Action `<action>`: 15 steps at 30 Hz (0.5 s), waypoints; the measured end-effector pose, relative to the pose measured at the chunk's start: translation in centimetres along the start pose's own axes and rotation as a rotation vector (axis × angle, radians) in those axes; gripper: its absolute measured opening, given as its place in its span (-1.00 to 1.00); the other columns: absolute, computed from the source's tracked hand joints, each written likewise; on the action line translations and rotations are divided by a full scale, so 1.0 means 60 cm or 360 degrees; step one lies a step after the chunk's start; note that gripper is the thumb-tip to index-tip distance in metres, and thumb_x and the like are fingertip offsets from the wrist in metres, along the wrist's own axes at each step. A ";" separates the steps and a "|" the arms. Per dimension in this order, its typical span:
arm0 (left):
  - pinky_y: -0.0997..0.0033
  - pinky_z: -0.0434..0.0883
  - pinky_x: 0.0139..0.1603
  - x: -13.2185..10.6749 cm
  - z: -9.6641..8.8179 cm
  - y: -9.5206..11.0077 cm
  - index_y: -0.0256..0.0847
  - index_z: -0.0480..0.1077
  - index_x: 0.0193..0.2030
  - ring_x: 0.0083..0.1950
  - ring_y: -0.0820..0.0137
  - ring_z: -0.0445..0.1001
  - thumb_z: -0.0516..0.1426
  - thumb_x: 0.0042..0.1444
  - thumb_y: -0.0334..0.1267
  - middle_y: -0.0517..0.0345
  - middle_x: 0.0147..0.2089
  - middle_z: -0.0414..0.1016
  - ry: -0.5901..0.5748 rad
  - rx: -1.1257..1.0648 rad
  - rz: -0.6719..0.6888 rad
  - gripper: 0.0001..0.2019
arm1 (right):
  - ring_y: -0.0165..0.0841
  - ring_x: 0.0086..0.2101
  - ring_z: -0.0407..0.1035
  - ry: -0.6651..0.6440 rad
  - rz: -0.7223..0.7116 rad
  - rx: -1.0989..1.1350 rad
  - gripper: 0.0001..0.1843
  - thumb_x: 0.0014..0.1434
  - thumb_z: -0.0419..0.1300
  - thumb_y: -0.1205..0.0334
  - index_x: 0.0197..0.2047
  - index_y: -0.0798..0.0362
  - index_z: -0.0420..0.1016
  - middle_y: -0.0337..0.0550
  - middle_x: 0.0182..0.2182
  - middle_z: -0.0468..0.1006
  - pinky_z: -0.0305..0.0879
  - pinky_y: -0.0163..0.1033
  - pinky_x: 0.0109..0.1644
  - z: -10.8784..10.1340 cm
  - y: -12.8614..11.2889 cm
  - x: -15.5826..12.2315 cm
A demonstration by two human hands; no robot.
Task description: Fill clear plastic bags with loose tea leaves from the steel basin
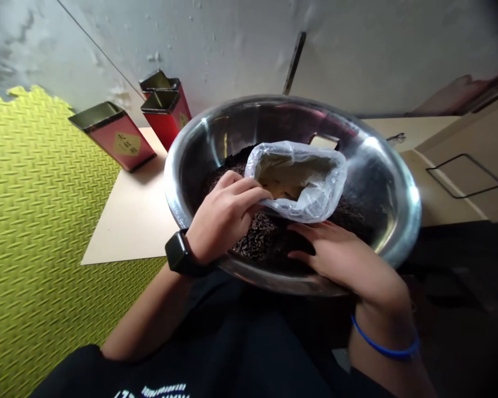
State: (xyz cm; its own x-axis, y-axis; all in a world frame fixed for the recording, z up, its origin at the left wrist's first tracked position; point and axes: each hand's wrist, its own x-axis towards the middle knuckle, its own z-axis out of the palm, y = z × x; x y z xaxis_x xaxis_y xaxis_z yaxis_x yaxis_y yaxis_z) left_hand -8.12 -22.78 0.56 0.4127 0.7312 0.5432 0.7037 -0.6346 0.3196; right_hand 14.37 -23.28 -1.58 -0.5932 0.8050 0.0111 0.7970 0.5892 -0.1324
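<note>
While pinching bag (315, 205) rim with left hand (226, 218) and resting right hand (340, 257) open on leaves (259, 241) in bowl (403, 185): likely to lose mouth through slack grip, scattering leaves.

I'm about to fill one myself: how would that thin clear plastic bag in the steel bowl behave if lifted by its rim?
Probably floppy: the thin clear plastic bag has a crumpled, rolled rim, pinched at one side by the left hand. Little shows inside it, so it is likely very light. Its glossy film may be slippery.
</note>
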 end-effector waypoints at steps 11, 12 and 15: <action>0.29 0.28 -0.05 -0.002 0.002 -0.002 -0.19 0.44 -0.14 -0.15 0.36 0.26 0.03 0.19 -0.34 0.10 -0.17 0.46 0.0013 -0.0062 0.0013 -0.82 | -0.30 -0.06 0.33 -0.0007 -0.0298 0.0252 -0.61 0.14 0.00 0.42 0.01 -0.05 0.36 -0.14 -0.03 0.40 0.30 -0.17 0.01 -0.066 -0.009 -0.033; 0.29 0.28 -0.06 -0.002 0.002 -0.002 -0.20 0.44 -0.14 -0.15 0.36 0.26 0.03 0.19 -0.33 0.09 -0.17 0.46 0.0012 -0.0060 0.0011 -0.82 | -0.30 -0.06 0.33 0.0033 -0.0329 0.0241 -0.61 0.15 -0.01 0.41 0.03 -0.07 0.34 -0.14 -0.02 0.39 0.31 -0.17 0.00 -0.080 -0.007 -0.040; 0.30 0.28 -0.06 -0.003 0.002 -0.002 -0.20 0.44 -0.13 -0.15 0.36 0.25 0.03 0.19 -0.33 0.09 -0.16 0.46 0.0016 -0.0056 0.0002 -0.81 | -0.28 -0.09 0.35 0.0175 -0.0385 0.0166 -0.60 0.17 -0.05 0.37 0.05 -0.12 0.30 -0.17 -0.01 0.36 0.33 -0.18 -0.03 -0.122 -0.001 -0.057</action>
State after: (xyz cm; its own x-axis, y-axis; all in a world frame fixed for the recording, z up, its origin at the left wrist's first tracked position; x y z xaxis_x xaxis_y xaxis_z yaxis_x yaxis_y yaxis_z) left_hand -8.18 -22.79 0.34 0.4075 0.7282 0.5511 0.6825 -0.6438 0.3460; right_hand 17.18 -25.53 5.64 -0.7442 0.6481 0.1618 0.6146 0.7592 -0.2142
